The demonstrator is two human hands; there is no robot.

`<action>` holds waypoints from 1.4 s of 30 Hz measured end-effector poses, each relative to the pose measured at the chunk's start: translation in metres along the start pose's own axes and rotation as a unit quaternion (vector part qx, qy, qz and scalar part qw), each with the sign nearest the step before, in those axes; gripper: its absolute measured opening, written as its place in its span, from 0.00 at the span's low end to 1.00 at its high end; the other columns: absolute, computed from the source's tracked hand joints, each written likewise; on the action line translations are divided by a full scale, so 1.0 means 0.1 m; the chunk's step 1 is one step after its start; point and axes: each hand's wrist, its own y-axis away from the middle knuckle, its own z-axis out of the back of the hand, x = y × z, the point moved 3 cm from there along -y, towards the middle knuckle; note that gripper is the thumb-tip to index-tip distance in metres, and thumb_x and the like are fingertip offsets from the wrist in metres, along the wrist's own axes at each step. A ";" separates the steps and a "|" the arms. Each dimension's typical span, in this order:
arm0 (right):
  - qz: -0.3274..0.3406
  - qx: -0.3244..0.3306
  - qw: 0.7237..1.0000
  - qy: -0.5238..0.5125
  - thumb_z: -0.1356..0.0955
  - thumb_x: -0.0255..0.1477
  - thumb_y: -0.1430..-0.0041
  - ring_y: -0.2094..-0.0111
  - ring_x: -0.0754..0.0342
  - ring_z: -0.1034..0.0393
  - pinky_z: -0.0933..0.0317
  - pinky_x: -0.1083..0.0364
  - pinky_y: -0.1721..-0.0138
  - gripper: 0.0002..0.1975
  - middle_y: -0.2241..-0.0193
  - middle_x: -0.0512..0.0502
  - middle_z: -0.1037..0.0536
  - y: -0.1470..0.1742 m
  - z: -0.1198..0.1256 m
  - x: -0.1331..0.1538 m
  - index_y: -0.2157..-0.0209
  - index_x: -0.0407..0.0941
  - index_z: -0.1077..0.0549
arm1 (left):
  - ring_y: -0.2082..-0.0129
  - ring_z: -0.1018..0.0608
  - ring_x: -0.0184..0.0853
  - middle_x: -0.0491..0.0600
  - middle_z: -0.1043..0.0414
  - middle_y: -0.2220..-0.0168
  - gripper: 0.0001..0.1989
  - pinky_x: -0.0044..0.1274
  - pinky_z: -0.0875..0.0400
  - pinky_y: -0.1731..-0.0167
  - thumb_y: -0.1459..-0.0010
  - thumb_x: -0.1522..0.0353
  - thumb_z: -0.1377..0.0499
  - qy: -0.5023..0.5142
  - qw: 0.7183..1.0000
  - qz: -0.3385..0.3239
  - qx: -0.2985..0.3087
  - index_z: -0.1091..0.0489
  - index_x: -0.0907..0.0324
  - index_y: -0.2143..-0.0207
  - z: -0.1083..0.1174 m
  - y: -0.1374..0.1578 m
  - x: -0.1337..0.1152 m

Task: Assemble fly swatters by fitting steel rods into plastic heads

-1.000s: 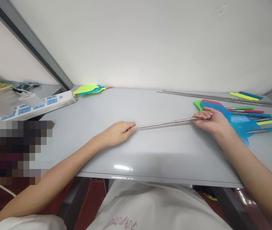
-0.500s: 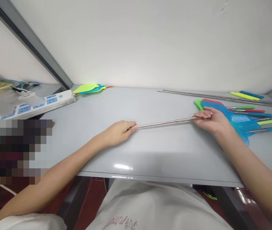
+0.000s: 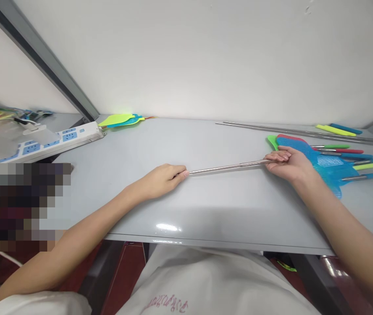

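Observation:
A thin telescopic metal rod [image 3: 219,168] stretches between my two hands, just over the table. My left hand [image 3: 168,178] pinches its left end between thumb and fingers. Palm partly up, my right hand [image 3: 283,162] has its fingers curled round the other end, which they hide. Behind and beside that hand lies a pile of fly swatters, with a blue mesh head [image 3: 332,168], a green mesh head [image 3: 272,141] partly under it, and handles such as a red one [image 3: 352,151] pointing right.
Long metal rods [image 3: 284,131] lie along the wall, with yellow and blue handle sleeves [image 3: 337,130] behind them. Yellow and blue swatter heads [image 3: 120,120] rest at the back left beside a power strip [image 3: 70,136]. The grey table [image 3: 206,223] ends in front of my body.
Hardly anything differs. Both hands keep their hold on the telescopic rod in nearly the same place, and the view has shifted very slightly.

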 end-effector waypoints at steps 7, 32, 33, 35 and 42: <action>0.000 -0.007 1.000 -0.008 0.44 0.15 0.54 0.88 0.64 0.61 0.54 0.61 0.87 0.16 0.88 0.58 0.59 0.00 0.00 0.00 0.81 0.44 0.60 | 0.82 0.40 0.26 0.42 0.46 0.83 0.18 0.20 0.47 0.79 0.42 0.59 0.62 0.003 1.000 0.001 0.001 0.47 0.59 0.79 0.00 0.00 0.01; -0.003 -0.012 1.000 -0.014 0.44 0.16 0.54 0.88 0.63 0.61 0.54 0.62 0.88 0.16 0.88 0.58 0.59 -0.03 0.01 -0.01 0.81 0.44 0.60 | 0.82 0.39 0.27 0.42 0.44 0.82 0.18 0.21 0.47 0.80 0.43 0.59 0.62 0.019 1.000 0.011 0.004 0.45 0.58 0.79 0.01 0.01 -0.01; -0.003 -0.011 1.000 -0.012 0.45 0.16 0.54 0.88 0.63 0.61 0.54 0.62 0.88 0.15 0.88 0.58 0.59 -0.02 0.01 -0.02 0.81 0.44 0.61 | 0.82 0.39 0.27 0.42 0.44 0.82 0.18 0.21 0.47 0.80 0.43 0.59 0.62 0.019 1.000 0.010 0.003 0.46 0.58 0.79 0.01 0.01 -0.01; -0.003 -0.011 1.000 -0.010 0.45 0.16 0.54 0.88 0.64 0.60 0.54 0.62 0.88 0.15 0.88 0.58 0.59 -0.02 0.01 -0.02 0.81 0.45 0.61 | 0.83 0.40 0.27 0.42 0.45 0.83 0.18 0.22 0.47 0.80 0.43 0.59 0.62 0.018 1.000 0.010 0.001 0.46 0.58 0.80 0.01 0.01 -0.01; -0.002 -0.011 1.000 -0.003 0.45 0.16 0.53 0.88 0.64 0.60 0.53 0.62 0.87 0.15 0.89 0.58 0.59 -0.03 0.02 -0.01 0.81 0.44 0.61 | 0.83 0.40 0.27 0.42 0.46 0.83 0.18 0.21 0.47 0.80 0.43 0.58 0.62 0.016 1.000 0.010 0.003 0.47 0.58 0.80 0.01 0.01 0.00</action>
